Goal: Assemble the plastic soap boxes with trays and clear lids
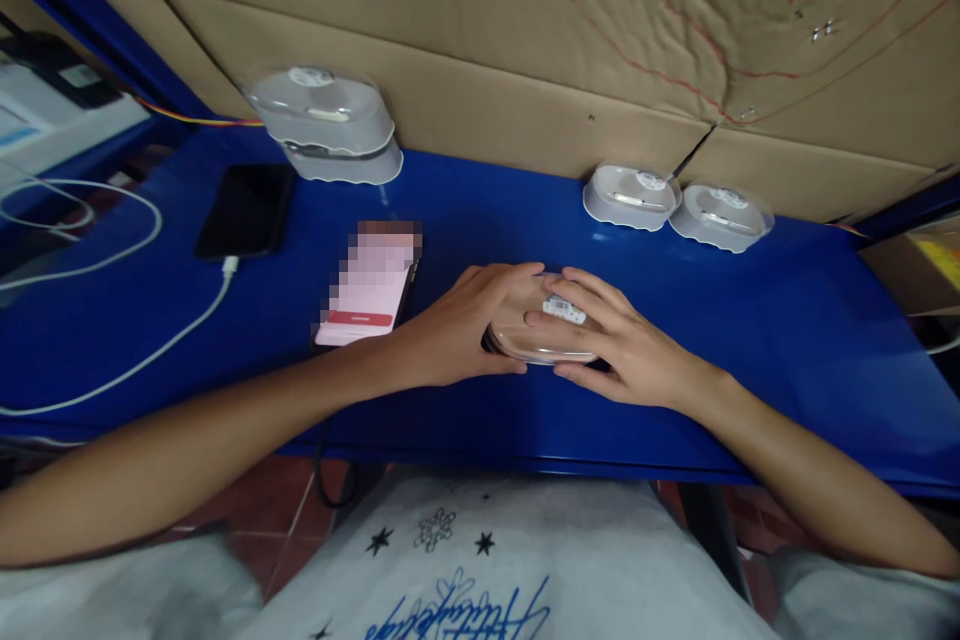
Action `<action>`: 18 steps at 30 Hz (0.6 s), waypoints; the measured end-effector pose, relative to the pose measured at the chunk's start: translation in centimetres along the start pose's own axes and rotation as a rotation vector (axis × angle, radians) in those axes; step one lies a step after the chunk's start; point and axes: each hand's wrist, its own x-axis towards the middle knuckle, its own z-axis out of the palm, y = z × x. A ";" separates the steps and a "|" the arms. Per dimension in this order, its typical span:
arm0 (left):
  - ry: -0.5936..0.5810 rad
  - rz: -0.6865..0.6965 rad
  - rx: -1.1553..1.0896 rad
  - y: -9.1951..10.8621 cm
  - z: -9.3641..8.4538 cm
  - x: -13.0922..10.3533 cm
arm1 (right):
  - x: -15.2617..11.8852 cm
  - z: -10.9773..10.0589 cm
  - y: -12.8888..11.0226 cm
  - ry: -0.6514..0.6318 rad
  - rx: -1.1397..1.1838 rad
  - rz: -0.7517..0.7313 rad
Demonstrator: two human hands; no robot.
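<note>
Clear plastic case [541, 330] lies flat on the blue surface [750, 340], just right of the lit phone [369, 288]; left hand [457, 330] and right hand [622, 345] cup it from both sides, each grip closed around its edges, likely steadying it; three similar cases [326, 125] sit beyond it by the cardboard wall [487, 40].

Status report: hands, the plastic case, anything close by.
Left hand and right hand both pressed on clear plastic case, flat on blue table. Lit phone just beside left hand.
</note>
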 end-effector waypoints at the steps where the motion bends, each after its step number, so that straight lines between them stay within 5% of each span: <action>1: 0.001 0.002 0.000 0.0 0.0 0.0 | 0.0 0.0 0.0 0.001 -0.008 0.006; 14: -0.035 0.064 -0.057 -0.6 0.2 0.0 | 0.9 0.5 -0.7 0.055 -0.046 0.025; 18: -0.027 0.057 -0.063 -0.3 0.2 0.0 | 0.6 0.2 -0.4 0.025 -0.036 -0.087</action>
